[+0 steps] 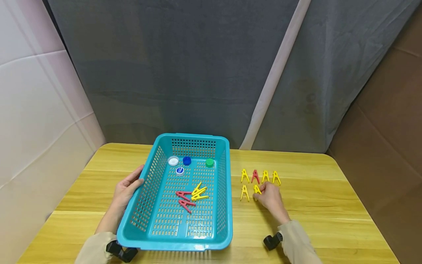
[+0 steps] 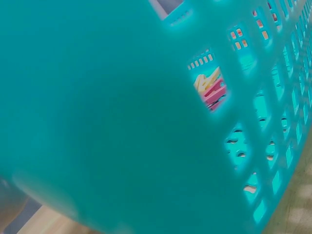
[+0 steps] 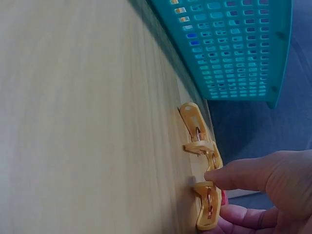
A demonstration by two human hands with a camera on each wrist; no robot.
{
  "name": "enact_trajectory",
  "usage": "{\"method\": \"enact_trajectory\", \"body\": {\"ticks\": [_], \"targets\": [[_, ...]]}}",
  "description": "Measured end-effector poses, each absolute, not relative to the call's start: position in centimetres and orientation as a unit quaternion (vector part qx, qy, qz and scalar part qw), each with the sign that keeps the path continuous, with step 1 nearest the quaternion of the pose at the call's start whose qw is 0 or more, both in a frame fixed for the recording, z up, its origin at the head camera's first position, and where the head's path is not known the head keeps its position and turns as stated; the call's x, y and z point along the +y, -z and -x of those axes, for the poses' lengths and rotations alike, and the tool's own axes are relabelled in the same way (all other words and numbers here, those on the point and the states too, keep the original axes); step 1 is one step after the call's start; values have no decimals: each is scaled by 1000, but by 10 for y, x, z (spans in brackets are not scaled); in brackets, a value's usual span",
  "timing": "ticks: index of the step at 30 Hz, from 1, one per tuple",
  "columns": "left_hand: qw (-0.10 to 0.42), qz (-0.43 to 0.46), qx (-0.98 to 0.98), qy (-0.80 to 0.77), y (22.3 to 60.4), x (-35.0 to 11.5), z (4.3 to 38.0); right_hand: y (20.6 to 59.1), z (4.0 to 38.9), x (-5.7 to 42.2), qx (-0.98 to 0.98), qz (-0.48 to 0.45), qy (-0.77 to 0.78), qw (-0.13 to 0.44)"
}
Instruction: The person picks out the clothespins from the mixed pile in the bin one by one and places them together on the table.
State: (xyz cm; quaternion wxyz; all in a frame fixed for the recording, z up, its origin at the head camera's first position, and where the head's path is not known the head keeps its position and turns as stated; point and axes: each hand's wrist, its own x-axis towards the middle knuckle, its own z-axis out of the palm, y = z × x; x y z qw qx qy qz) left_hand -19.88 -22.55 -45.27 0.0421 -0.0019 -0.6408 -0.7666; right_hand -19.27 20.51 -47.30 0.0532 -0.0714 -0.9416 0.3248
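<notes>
My left hand (image 1: 124,190) grips the left side of a turquoise plastic basket (image 1: 174,246), thumb by the rim. Its slotted wall (image 2: 122,122) fills most of the left wrist view. On the table to the right, my right hand (image 1: 271,200) pinches a yellow clothespin (image 1: 256,189) between thumb and fingers. Another yellow clothespin (image 1: 244,193) stands just left of it. Behind these is a row with a red clothespin (image 1: 255,176) among yellow clothespins (image 1: 276,178). In the right wrist view the pinched clothespin (image 3: 208,207) is close to the tabletop.
Inside the basket lie red clothespins (image 1: 186,205) and yellow clothespins (image 1: 199,197). Farther back in it are a white cap (image 1: 173,161), a blue cap (image 1: 187,161), a green cap (image 1: 209,162) and a blue-and-white cap (image 1: 180,171). A grey curtain (image 1: 197,73) hangs behind the wooden table (image 1: 313,205).
</notes>
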Motion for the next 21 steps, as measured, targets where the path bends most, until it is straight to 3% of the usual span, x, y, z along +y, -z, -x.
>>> {"method": "enact_trajectory", "body": {"ticks": [21], "targets": [[44, 15, -634, 772, 453, -225, 196, 468, 196, 201, -939, 95, -330, 36]]}}
